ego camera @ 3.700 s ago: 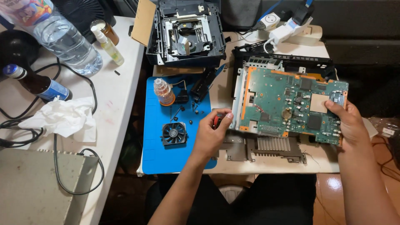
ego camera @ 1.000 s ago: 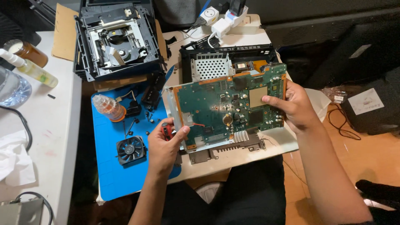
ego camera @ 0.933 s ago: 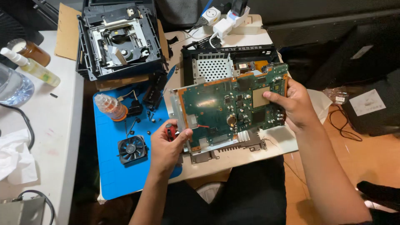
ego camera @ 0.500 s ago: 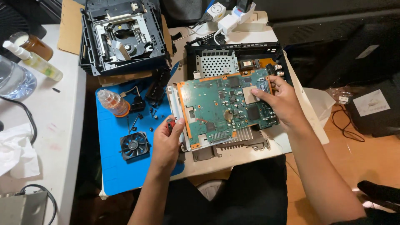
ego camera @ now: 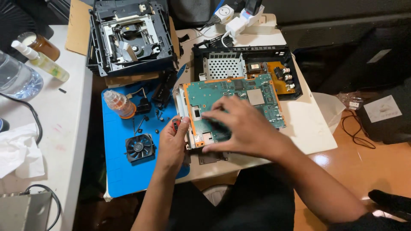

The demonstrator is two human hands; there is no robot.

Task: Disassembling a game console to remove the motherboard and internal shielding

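head view, green circuit board (ego camera: 239,100) under right hand (ego camera: 246,128), left hand (ego camera: 173,143) at its edge

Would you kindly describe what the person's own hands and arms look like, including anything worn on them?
Both the left hand and the right hand are bare: no gloves, rings or watch show. The forearms are uncovered too; a dark sleeve edge appears only near the right upper arm.

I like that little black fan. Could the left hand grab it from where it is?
Probably yes. The left hand sits at the circuit board's edge, and the fan lies just beside it on the blue mat, nothing between them.
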